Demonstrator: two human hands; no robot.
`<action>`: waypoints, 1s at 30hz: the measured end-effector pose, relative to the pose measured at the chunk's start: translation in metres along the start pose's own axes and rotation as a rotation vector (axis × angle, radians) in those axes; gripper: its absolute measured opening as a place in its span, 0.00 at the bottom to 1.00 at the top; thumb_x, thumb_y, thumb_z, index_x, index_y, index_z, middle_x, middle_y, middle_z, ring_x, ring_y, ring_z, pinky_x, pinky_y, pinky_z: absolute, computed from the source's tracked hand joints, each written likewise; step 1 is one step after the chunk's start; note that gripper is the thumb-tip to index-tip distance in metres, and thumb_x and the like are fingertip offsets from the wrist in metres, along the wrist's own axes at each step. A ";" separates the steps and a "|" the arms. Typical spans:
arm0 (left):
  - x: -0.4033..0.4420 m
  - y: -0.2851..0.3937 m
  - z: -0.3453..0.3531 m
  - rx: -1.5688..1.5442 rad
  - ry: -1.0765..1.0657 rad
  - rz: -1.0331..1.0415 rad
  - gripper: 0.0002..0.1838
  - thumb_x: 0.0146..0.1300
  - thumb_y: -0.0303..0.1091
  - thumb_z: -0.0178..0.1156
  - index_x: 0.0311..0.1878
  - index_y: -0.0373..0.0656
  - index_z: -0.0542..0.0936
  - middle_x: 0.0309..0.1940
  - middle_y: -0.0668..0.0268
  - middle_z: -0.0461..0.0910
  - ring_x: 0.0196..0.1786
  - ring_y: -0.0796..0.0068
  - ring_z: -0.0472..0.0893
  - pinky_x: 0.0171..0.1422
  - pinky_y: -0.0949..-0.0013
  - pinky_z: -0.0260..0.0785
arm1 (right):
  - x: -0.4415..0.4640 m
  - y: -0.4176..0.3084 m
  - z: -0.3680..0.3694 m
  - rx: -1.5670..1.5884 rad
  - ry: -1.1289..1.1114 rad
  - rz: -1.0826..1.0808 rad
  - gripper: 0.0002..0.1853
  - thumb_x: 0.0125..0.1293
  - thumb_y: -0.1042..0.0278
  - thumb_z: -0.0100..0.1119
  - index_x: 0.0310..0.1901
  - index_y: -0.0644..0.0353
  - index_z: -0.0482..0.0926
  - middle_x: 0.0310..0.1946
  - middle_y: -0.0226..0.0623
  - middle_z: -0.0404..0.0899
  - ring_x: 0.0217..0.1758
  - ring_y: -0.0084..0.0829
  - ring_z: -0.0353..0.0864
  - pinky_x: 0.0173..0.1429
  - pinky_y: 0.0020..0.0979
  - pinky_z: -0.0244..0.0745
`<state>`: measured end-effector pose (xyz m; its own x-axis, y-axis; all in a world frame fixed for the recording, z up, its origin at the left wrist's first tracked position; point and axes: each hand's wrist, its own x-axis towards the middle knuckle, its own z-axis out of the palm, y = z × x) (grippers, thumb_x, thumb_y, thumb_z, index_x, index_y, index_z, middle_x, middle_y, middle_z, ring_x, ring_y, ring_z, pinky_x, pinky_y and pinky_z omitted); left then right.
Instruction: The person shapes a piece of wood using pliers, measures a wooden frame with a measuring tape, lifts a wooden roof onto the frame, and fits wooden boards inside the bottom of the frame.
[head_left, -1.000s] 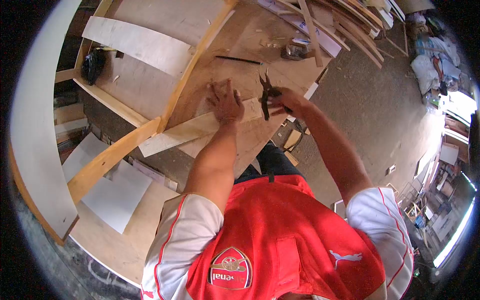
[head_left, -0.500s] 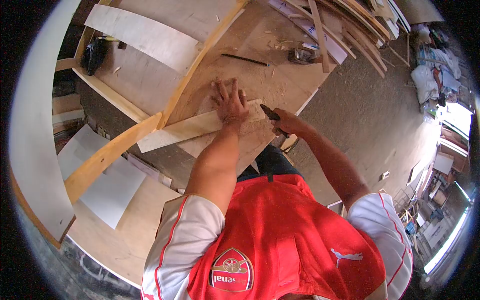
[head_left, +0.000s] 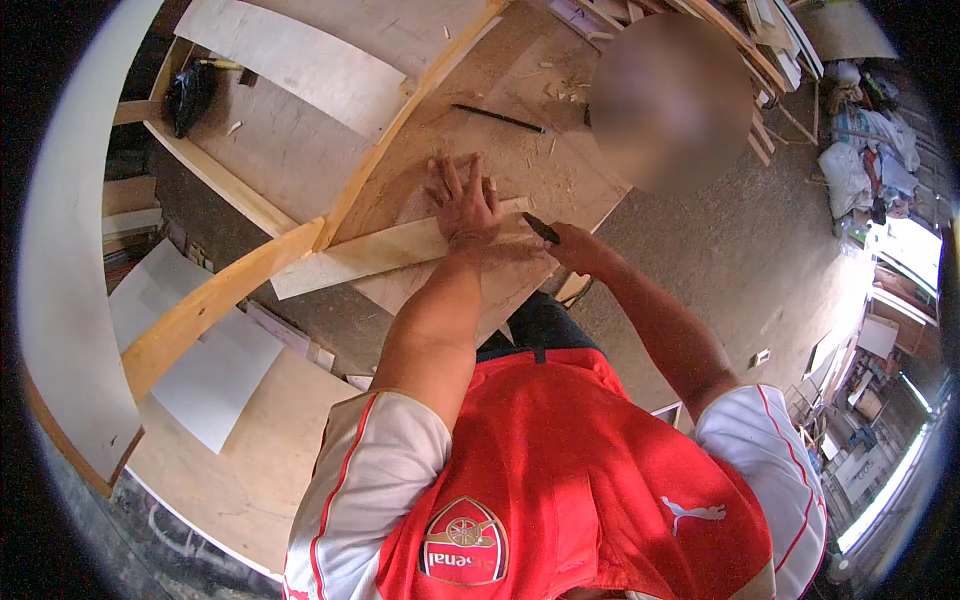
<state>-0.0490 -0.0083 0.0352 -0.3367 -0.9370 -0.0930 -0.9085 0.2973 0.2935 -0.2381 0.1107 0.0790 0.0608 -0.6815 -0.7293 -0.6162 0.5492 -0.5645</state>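
A pale narrow wooden board (head_left: pixel 370 256) lies slantwise on the brown work surface (head_left: pixel 400 180). My left hand (head_left: pixel 466 208) rests flat across this board with its fingers spread beyond the far edge. At the board's right end, my right hand (head_left: pixel 580 248) is closed around a dark hand tool (head_left: pixel 540 228). The tool's narrow tip points up and left, close to the board end; I cannot make out its exact kind. Beyond my left hand lies a thin black pencil-like stick (head_left: pixel 498 118).
Wood shavings (head_left: pixel 548 150) are scattered over the surface. A raised wooden strip (head_left: pixel 385 135) borders the left side, with a pale panel (head_left: pixel 290 60) beyond. A round blurred patch (head_left: pixel 672 105) hides the upper right, near stacked wood strips (head_left: pixel 745 45).
A blurred patch now covers the upper right. My right hand has turned slightly, and less of the tool shows below it. My left hand stays on the board.
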 end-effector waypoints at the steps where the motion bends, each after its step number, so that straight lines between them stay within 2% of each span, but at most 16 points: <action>1: 0.000 -0.001 0.003 0.010 0.009 0.006 0.32 0.72 0.52 0.51 0.78 0.62 0.64 0.82 0.47 0.45 0.83 0.37 0.41 0.77 0.25 0.42 | 0.006 0.014 0.008 -0.036 0.044 -0.061 0.17 0.71 0.59 0.57 0.48 0.68 0.77 0.28 0.46 0.80 0.26 0.33 0.82 0.26 0.39 0.75; 4: 0.000 -0.004 0.010 0.022 0.034 0.016 0.32 0.71 0.51 0.52 0.78 0.62 0.64 0.82 0.47 0.46 0.83 0.36 0.42 0.77 0.24 0.43 | 0.013 0.027 0.013 -0.199 0.171 -0.264 0.15 0.70 0.61 0.58 0.44 0.69 0.78 0.25 0.47 0.80 0.22 0.34 0.82 0.25 0.40 0.75; 8: 0.000 -0.002 0.006 0.011 0.018 0.006 0.33 0.71 0.51 0.52 0.78 0.61 0.64 0.82 0.47 0.45 0.83 0.36 0.43 0.77 0.24 0.44 | -0.012 -0.024 -0.015 -0.016 0.018 0.019 0.14 0.69 0.64 0.58 0.43 0.71 0.78 0.24 0.48 0.80 0.19 0.35 0.82 0.24 0.41 0.76; 11: 0.001 -0.003 0.008 0.023 0.020 0.012 0.34 0.71 0.52 0.52 0.79 0.61 0.63 0.82 0.47 0.44 0.83 0.36 0.42 0.77 0.25 0.43 | -0.012 -0.027 -0.016 -0.025 0.000 0.043 0.14 0.68 0.66 0.58 0.43 0.72 0.78 0.25 0.49 0.81 0.21 0.37 0.83 0.25 0.42 0.77; 16: 0.001 -0.004 0.008 0.021 0.002 0.009 0.34 0.71 0.53 0.52 0.79 0.61 0.62 0.83 0.47 0.43 0.83 0.37 0.41 0.78 0.25 0.41 | -0.003 -0.012 -0.004 -0.129 0.046 0.003 0.16 0.69 0.65 0.57 0.47 0.73 0.78 0.36 0.59 0.84 0.40 0.53 0.87 0.45 0.50 0.80; 19: 0.002 -0.004 0.008 0.020 -0.018 0.006 0.34 0.71 0.54 0.52 0.79 0.61 0.62 0.83 0.47 0.43 0.84 0.37 0.40 0.79 0.25 0.40 | -0.003 -0.025 -0.008 -0.143 0.046 0.046 0.17 0.69 0.63 0.57 0.48 0.73 0.79 0.41 0.62 0.83 0.51 0.60 0.84 0.55 0.52 0.76; 25: 0.002 -0.003 0.007 0.011 -0.025 0.006 0.34 0.71 0.54 0.51 0.79 0.60 0.62 0.82 0.47 0.43 0.84 0.38 0.39 0.79 0.25 0.39 | -0.006 -0.039 -0.009 -0.053 0.028 0.132 0.16 0.69 0.64 0.56 0.49 0.71 0.77 0.41 0.63 0.83 0.49 0.62 0.84 0.52 0.55 0.77; 28: 0.003 -0.004 0.008 0.007 -0.017 0.011 0.34 0.72 0.54 0.51 0.79 0.60 0.62 0.82 0.47 0.44 0.84 0.38 0.39 0.79 0.25 0.40 | -0.014 -0.044 0.000 -0.138 0.115 0.154 0.17 0.70 0.65 0.55 0.53 0.69 0.74 0.40 0.64 0.83 0.47 0.64 0.83 0.51 0.57 0.77; 30: 0.002 -0.003 0.005 0.007 -0.011 0.009 0.33 0.73 0.54 0.50 0.79 0.60 0.62 0.82 0.47 0.44 0.84 0.38 0.39 0.78 0.25 0.40 | -0.014 -0.029 0.011 -0.177 0.208 0.082 0.17 0.69 0.66 0.56 0.55 0.67 0.70 0.38 0.64 0.83 0.45 0.66 0.83 0.46 0.59 0.79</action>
<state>-0.0485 -0.0096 0.0293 -0.3477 -0.9322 -0.1005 -0.9070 0.3072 0.2882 -0.2124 0.1100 0.1008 -0.1460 -0.7330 -0.6644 -0.7412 0.5258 -0.4173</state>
